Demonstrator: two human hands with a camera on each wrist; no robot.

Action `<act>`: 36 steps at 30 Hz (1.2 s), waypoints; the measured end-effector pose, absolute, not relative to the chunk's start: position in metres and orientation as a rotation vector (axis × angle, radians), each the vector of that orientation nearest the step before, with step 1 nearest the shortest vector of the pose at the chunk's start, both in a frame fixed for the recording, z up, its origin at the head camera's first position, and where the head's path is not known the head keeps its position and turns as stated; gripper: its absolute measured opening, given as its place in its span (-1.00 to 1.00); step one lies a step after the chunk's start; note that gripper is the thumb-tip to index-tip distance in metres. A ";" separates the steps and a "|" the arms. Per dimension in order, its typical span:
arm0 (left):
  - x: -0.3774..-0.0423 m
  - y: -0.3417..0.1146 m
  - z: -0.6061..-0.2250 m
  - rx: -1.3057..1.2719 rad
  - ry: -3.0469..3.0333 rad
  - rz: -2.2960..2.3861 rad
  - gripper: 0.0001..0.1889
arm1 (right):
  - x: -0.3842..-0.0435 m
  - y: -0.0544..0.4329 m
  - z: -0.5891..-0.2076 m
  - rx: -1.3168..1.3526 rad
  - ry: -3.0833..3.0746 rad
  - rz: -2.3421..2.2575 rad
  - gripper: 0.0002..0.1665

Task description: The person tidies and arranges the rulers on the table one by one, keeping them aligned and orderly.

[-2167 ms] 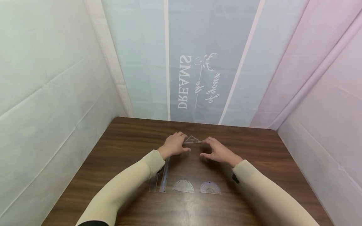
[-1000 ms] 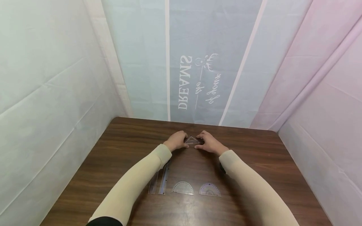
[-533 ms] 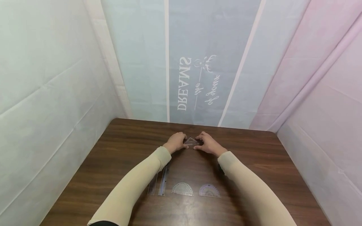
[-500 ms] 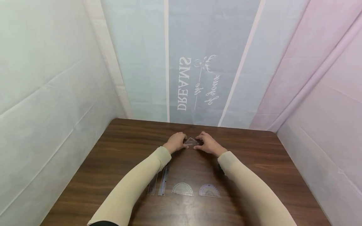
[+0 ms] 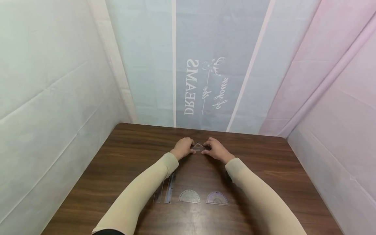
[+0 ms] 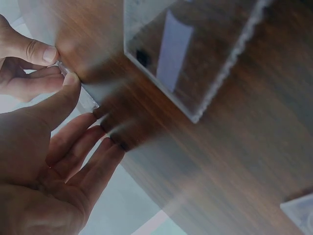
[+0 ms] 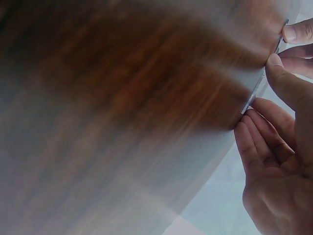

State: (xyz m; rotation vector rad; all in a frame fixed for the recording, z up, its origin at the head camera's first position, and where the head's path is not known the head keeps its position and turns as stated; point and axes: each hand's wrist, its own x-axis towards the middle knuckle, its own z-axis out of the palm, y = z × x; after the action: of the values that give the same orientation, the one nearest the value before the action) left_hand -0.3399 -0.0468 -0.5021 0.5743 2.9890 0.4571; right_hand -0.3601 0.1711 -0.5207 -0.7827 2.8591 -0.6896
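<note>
A small clear triangular set square (image 5: 198,147) lies on the far middle of the table, its apex toward the back edge. My left hand (image 5: 182,148) pinches its left corner, thumb on the near side and fingers behind. At the opposite corner my right hand (image 5: 216,150) pinches it the same way, palm facing inward. From the right wrist the set square (image 7: 254,93) shows nearly edge-on, with the thumb (image 7: 279,68) against its long side. My fingers cover both of its end corners.
Two clear rulers (image 5: 169,191) lie side by side under my left sleeve, which hides their far parts. Nearer me are a clear protractor (image 5: 189,196) and a purple-marked protractor (image 5: 217,198). Cloth hangs behind the wooden table (image 5: 258,163) and on both sides.
My hands have closed in from both sides and now pinch the set square's corners, the right hand having come further left. Over the last second, set square and hands have stayed nearly still.
</note>
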 end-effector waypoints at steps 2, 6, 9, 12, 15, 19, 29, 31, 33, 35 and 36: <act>-0.341 -0.046 -0.503 0.565 3.004 0.448 -0.57 | -0.359 0.171 -0.522 -0.784 2.864 -0.689 -0.49; -0.342 -0.045 -0.506 0.542 3.028 0.435 -0.58 | -0.358 0.171 -0.523 -0.785 2.877 -0.697 -0.53; -0.342 -0.044 -0.507 0.537 3.033 0.433 -0.59 | -0.357 0.170 -0.522 -0.769 2.881 -0.691 -0.54; -0.342 -0.043 -0.509 0.548 3.046 0.445 -0.61 | -0.356 0.170 -0.522 -0.757 2.884 -0.684 -0.55; -0.342 -0.043 -0.510 0.547 3.063 0.445 -0.62 | -0.355 0.170 -0.522 -0.766 2.889 -0.673 -0.58; -0.343 -0.042 -0.512 0.514 3.082 0.434 -0.64 | -0.355 0.171 -0.521 -0.782 2.888 -0.672 -0.62; -0.344 -0.041 -0.511 0.451 3.090 0.437 -0.65 | -0.356 0.170 -0.519 -0.785 2.888 -0.674 -0.65; -0.344 -0.041 -0.511 0.440 3.090 0.437 -0.66 | -0.357 0.170 -0.518 -0.788 2.886 -0.673 -0.65; -0.344 -0.041 -0.510 0.429 3.088 0.438 -0.67 | -0.357 0.170 -0.518 -0.787 2.884 -0.671 -0.64; -0.344 -0.040 -0.509 0.419 3.085 0.440 -0.68 | -0.357 0.170 -0.518 -0.794 2.886 -0.659 -0.64; -0.343 -0.040 -0.509 0.415 3.084 0.441 -0.69 | -0.358 0.170 -0.518 -0.795 2.886 -0.653 -0.64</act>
State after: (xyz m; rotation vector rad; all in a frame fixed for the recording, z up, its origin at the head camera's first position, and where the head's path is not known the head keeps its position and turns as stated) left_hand -0.3434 -0.0400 -0.5085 0.4147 3.0839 0.4412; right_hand -0.3578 0.1702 -0.5180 -0.7947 2.8859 -0.6526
